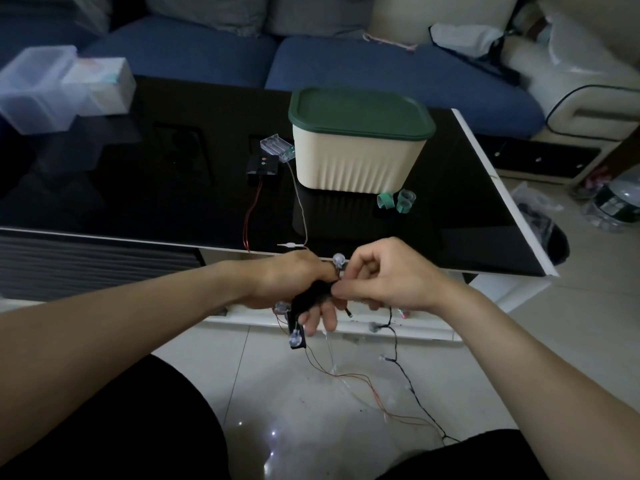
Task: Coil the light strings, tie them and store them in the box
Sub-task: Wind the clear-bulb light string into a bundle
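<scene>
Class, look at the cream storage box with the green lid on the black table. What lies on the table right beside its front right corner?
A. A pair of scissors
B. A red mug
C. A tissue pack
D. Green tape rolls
D: small green tape rolls lie on the black table at the front right corner of the cream storage box.

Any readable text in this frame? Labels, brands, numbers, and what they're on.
None readable.
Cream box with green lid: no print visible.
Black battery box: red and green dots only, no lettering visible.
Clear battery holder: no markings legible.
Blurred carton at the table's far left: faint colour patches, too blurred to read.
Bottle on the floor: dark label, too small to read.
</scene>
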Demonstrator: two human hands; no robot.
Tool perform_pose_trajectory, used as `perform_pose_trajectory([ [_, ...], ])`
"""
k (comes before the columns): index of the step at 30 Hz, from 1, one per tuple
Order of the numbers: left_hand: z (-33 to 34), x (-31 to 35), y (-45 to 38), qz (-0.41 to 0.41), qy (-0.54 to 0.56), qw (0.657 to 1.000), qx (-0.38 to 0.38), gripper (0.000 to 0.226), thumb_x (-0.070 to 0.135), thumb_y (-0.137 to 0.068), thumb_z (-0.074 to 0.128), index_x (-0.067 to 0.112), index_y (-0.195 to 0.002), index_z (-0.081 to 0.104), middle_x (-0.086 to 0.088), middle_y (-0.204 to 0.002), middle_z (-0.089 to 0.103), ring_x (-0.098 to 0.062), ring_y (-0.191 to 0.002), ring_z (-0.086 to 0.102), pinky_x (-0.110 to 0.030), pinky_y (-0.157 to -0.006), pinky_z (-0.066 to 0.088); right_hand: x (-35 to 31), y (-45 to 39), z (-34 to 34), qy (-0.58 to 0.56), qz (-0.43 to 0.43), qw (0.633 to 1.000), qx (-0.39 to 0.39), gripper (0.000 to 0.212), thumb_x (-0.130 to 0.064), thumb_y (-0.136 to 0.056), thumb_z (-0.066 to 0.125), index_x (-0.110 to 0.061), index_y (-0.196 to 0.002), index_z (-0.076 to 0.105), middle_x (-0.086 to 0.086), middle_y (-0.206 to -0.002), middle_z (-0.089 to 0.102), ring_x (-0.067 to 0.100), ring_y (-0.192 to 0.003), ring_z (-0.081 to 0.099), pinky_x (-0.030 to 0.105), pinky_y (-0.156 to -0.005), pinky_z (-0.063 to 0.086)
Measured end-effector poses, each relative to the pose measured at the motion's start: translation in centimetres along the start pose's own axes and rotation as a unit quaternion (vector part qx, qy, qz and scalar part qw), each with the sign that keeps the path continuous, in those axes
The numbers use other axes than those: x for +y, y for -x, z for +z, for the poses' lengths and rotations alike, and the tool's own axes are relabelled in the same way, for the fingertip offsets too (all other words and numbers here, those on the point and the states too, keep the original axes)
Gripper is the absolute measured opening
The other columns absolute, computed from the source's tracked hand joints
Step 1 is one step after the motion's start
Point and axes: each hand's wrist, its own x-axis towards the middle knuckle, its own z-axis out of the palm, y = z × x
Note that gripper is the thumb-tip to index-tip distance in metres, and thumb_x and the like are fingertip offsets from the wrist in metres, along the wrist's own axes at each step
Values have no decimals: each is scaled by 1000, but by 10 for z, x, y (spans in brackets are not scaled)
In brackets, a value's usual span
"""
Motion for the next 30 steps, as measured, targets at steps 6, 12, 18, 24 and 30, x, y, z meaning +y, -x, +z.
perform_pose_trajectory([
  [6, -2, -1, 0, -6, 116, 993, 26, 39, 18, -102, 30, -8, -91, 57, -16, -65, 64, -23, -48, 60, -28, -49, 47, 13, 1, -7, -14, -38, 999, 5, 28, -37, -71, 84, -16, -87, 75, 12, -85, 75, 31, -74, 68, 40, -72, 56],
  [12, 3, 5, 3, 3, 188, 982, 3, 44, 16, -104, 30, -17, -102, 60, -24, -82, 69, -20, -62, 71, -18, -45, 50, 8, -3, 2, -22, -85, 996, 26, 12, -9, -84, 80, -15, -80, 71, -7, -70, 68, 4, -65, 61, 19, -64, 48],
  [18, -2, -1, 1, -18, 107, 994, -1, 41, 32, -97, 38, -5, -97, 55, -17, -62, 47, -19, -42, 41, -25, -39, 27, 4, -4, 4, -26, -60, 995, 70, 10, -13, -83, 80, -13, -78, 71, -4, -64, 70, 8, -59, 62, 24, -59, 50],
  [24, -7, 1, 4, -14, 144, 989, -37, 36, 27, -97, 39, 11, -69, 55, 4, -44, 25, -10, -34, 23, -23, -40, 19, 4, 1, -3, -36, -36, 998, 46, 38, -45, -75, 81, -9, -85, 73, 9, -71, 72, 14, -63, 59, 28, -61, 46],
  [30, -15, -2, 4, -15, 212, 976, 37, 38, 27, -99, 43, 19, -62, 42, 6, -45, 26, -9, -34, 26, -22, -38, 23, 17, 7, -27, -71, 20, 995, 65, 24, -36, -82, 76, -12, -81, 74, -1, -64, 66, 16, -63, 56, 27, -62, 46],
])
